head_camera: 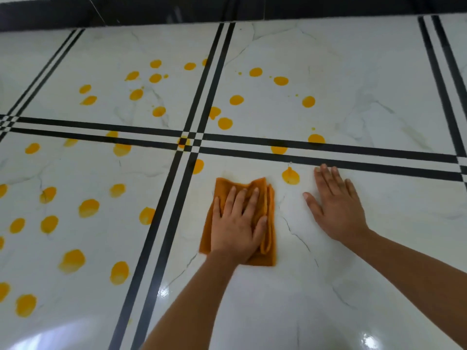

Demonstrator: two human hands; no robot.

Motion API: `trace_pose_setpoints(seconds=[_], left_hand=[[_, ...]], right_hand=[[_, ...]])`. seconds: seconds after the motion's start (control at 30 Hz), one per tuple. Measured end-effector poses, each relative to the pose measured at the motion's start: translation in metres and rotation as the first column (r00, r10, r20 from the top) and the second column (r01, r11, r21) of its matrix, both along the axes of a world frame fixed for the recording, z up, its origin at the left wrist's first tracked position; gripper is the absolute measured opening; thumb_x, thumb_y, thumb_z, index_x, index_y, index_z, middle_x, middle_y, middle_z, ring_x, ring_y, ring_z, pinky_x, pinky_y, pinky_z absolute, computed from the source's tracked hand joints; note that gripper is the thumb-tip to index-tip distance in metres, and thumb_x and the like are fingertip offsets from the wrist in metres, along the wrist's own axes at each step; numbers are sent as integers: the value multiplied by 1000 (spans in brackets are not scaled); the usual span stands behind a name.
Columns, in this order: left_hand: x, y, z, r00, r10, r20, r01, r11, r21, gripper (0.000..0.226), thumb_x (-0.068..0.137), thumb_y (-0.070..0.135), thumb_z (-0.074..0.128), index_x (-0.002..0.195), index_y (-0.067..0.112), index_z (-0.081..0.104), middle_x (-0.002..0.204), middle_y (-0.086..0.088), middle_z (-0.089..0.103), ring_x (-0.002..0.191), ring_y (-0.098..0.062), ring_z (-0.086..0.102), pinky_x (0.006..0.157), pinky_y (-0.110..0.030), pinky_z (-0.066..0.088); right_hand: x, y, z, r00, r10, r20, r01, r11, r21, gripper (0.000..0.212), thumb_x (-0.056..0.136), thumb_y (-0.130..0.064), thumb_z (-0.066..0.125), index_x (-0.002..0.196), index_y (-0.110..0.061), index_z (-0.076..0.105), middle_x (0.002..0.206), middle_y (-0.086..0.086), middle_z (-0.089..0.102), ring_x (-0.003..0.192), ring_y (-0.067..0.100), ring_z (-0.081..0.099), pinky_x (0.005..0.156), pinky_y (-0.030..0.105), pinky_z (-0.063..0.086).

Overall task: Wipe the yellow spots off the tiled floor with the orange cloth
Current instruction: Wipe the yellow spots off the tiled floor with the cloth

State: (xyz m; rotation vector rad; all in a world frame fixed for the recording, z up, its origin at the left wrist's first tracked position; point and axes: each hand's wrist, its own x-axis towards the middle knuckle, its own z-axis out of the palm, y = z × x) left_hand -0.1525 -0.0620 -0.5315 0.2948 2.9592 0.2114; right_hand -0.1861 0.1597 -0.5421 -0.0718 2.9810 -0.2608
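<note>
Head view: left hand (236,224) lay flat, fingers straight, pressing the folded orange cloth (223,186) onto the tiled floor (379,261). The right hand (338,207) was flat on bare tile, fingers spread, holding nothing. Nearest yellow spot (290,176) sat between cloth and right hand, with many more to the left and beyond. Cloth's near-left edge was blurred, outline unclear.

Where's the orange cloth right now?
Head view, centre: the cloth lies under the left hand on the near right tile, right of the black stripes, a yellow spot just beyond it.
</note>
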Motion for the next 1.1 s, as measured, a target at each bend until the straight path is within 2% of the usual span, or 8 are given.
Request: trace_pose_setpoints(seconds=[0.17,0.23,0.33,0.47,0.67,0.8,0.97,1.1], left_hand=[[-29,-11,-5,984,174,-36,-175,984,-17,67,89,58,5,148,28,1,158,-2,8,145,-24,-1,114,-46,-5],[-4,12,-2,998,48,-40,-47,998,34,67,90,58,9,149,27,7,157,-3,14,145,-25,3,113,-48,-4],[-6,11,-2,986,-163,24,163,987,14,66,89,61,5,146,32,-9,158,2,-1,144,-21,-9,112,-45,-12],[-32,11,-4,974,226,-12,-226,974,-22,69,85,60,0,147,29,-8,158,-1,-2,144,-24,-9,113,-49,-8],[-24,44,-1,981,-192,27,192,981,6,62,91,59,8,146,36,-9,158,4,-4,144,-21,-11,111,-51,-12],[-59,57,-6,982,186,5,-186,982,19,65,88,58,5,147,33,-7,158,2,-3,144,-24,-8,111,-55,-8],[-39,78,-5,973,-227,42,229,973,-25,61,90,60,4,145,38,-9,158,5,-6,144,-21,-12,111,-57,-9],[-100,80,-9,992,125,12,-125,992,21,62,93,58,13,147,34,-3,158,2,-4,144,-23,-9,110,-59,-6]], right_hand=[[-1,1,-2,1000,-12,8,12,1000,-5,81,81,-59,-2,149,-15,7,158,3,7,145,18,2,114,33,-2],[-1,2,-1,1000,-11,-7,11,1000,0,80,82,-58,0,149,-15,10,157,4,10,145,19,4,114,34,0],[0,1,-2,1000,-13,-10,13,1000,10,81,81,-58,-2,149,-15,9,158,3,8,145,19,4,115,35,-1],[-2,0,-1,999,-35,1,35,999,-19,84,78,-59,-6,149,-16,5,158,1,4,145,16,0,114,32,-5],[-2,15,2,999,26,-26,-26,1000,7,80,81,-57,-5,149,-17,9,157,2,10,145,17,4,113,31,-4],[-9,30,3,995,-81,-54,80,996,-26,77,83,-55,-2,149,-18,12,157,1,12,145,17,4,115,34,0],[-20,44,5,991,-105,-78,103,994,-22,75,85,-54,1,148,-18,17,157,3,16,145,20,7,115,36,3],[-35,43,1,989,-117,-87,115,993,-26,67,90,-50,7,148,-18,17,157,4,16,145,22,7,115,38,4]])
